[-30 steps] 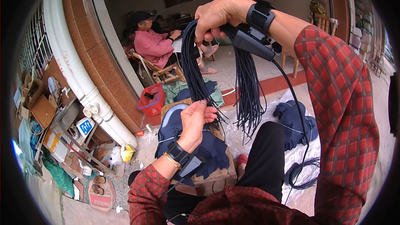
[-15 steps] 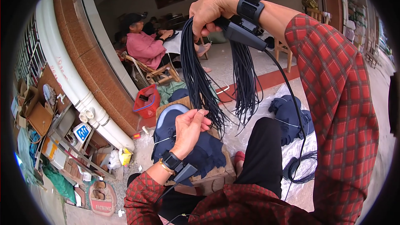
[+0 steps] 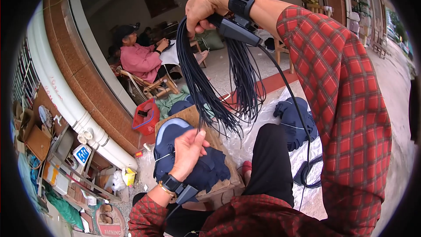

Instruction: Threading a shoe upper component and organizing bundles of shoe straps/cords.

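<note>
High in front of me, my right hand (image 3: 204,11) is closed round the middle of a bundle of thin dark cords (image 3: 190,66). The cords drape over it and hang in two loose bunches. Below, my left hand (image 3: 188,151) is pinched, thumb against fingers, on the lower end of a cord strand from the nearer bunch. Under that hand lies a stack of navy cloth pieces (image 3: 212,166) with a light-blue curved edge, tied with a white string, on a wooden stool (image 3: 226,186). Each wrist wears a dark strapped device with a cable.
At right, another tied navy cloth bundle (image 3: 294,120) and a coil of dark cord (image 3: 310,173) lie on plastic sheeting. A red basket (image 3: 146,118) stands left of the stool. Beyond, a person in pink (image 3: 138,61) sits on a bamboo chair. White pipes (image 3: 94,131) run down the left wall.
My view has shifted slightly, moving the scene left. My left hand has come down a little from the bunch, with a strand drawn down to its fingertips. My right hand still holds the bundle.
</note>
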Available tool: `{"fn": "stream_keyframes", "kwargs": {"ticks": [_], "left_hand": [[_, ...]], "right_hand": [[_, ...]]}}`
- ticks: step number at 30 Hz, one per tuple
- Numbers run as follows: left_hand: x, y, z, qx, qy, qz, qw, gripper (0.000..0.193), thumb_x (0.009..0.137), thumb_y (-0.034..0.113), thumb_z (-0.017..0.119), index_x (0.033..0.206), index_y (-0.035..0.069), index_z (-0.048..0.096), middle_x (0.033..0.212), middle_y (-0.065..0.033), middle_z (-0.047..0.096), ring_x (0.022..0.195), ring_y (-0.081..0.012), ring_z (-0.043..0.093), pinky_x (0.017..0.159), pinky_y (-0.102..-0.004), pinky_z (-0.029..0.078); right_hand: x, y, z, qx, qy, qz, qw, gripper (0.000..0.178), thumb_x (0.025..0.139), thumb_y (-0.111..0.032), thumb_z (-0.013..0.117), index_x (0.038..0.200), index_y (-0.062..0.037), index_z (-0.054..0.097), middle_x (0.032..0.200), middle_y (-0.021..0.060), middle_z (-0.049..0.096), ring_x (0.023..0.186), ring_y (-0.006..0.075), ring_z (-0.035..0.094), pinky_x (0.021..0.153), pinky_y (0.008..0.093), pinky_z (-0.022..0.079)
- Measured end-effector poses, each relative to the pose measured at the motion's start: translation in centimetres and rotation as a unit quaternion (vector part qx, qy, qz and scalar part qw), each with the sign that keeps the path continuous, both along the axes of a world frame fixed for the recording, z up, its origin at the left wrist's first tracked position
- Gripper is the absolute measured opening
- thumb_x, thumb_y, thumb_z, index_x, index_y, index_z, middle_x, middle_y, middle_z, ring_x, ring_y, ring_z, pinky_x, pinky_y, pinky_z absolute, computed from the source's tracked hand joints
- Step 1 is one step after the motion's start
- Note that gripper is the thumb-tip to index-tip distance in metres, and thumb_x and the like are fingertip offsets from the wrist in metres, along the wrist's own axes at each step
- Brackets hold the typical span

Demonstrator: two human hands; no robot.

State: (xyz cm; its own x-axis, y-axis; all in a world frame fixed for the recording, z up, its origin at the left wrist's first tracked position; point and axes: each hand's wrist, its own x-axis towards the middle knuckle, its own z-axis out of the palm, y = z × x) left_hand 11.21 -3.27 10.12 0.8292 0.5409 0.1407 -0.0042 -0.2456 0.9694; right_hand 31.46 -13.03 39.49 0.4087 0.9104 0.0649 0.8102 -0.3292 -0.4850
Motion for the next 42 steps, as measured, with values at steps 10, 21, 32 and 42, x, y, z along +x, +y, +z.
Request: {"fn": "stream_keyframes", "kwargs": {"ticks": [10,21,32,42], "left_hand": [[1.6,-2.1,2.9,0.06,-0.121,-0.008,0.991,0.016,0.094,0.015,0.064,0.102,0.002,0.069,0.072,0.0005,0.064,0.054,-0.0027,0.052,0.045,-0.0197,0.039],[2.8,0.7,1.3,0.027,-0.118,0.09,0.989,0.024,0.094,0.014,0.062,0.109,-0.004,0.066,0.072,-0.0034,0.067,0.053,-0.0036,0.052,0.046,-0.0206,0.041],[2.8,0.8,0.7,-0.154,-0.151,0.043,0.976,0.023,0.097,0.017,0.058,0.11,-0.001,0.065,0.071,-0.0007,0.062,0.051,-0.0048,0.049,0.047,-0.0209,0.04],[3.3,0.8,0.5,-0.14,-0.154,0.04,0.977,0.021,0.097,0.016,0.058,0.108,0.001,0.067,0.092,-0.0019,0.068,0.081,-0.0091,0.061,0.065,-0.023,0.05]], "right_hand": [[-1.1,0.4,-0.6,0.003,-0.033,0.029,0.999,0.017,0.076,-0.017,0.073,0.067,-0.0049,0.066,0.053,-0.0013,0.054,0.041,0.0072,0.044,0.041,0.0242,0.036],[-3.1,1.0,-1.1,-0.003,0.029,0.061,0.998,0.016,0.078,-0.016,0.07,0.067,-0.0061,0.065,0.054,-0.0035,0.054,0.04,0.0022,0.042,0.038,0.0201,0.034],[-3.8,0.8,-1.2,-0.027,0.079,0.099,0.992,0.011,0.079,-0.013,0.07,0.076,-0.0038,0.067,0.055,-0.0036,0.055,0.04,-0.0001,0.043,0.037,0.0172,0.035],[-3.5,0.8,-1.6,-0.018,0.086,0.106,0.991,0.014,0.081,-0.013,0.069,0.086,-0.0001,0.069,0.058,-0.003,0.056,0.039,-0.0002,0.042,0.037,0.0174,0.036]]}}
